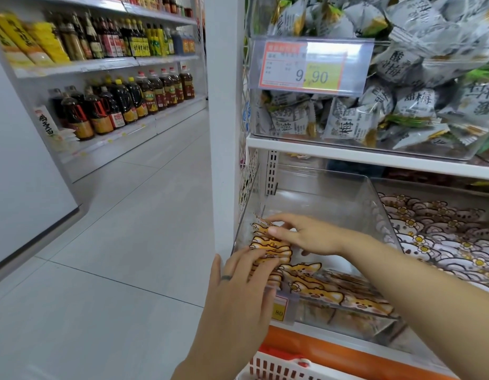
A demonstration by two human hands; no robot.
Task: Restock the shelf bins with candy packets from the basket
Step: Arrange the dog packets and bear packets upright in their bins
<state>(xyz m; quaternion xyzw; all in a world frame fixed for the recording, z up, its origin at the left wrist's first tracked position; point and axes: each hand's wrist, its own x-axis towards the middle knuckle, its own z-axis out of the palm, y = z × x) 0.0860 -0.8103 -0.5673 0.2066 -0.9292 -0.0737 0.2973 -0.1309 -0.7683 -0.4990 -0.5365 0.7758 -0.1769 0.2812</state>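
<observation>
Standing on edge in a tight row, the candy packets (269, 245) filled the left side of the clear bin (320, 207) on the lower shelf, with more lying flat along its front. The row was probably being squared up so that it would stay upright and leave room behind. The left hand (238, 286) lay over the near end with straight fingers, open and pressing, not gripping. The right hand (306, 234) reached across from the right, its fingers laid flat against the far end (it seemed to hold nothing, though the fingertips were partly hidden). Below the shelf, the basket (276, 366) showed only its rim.
</observation>
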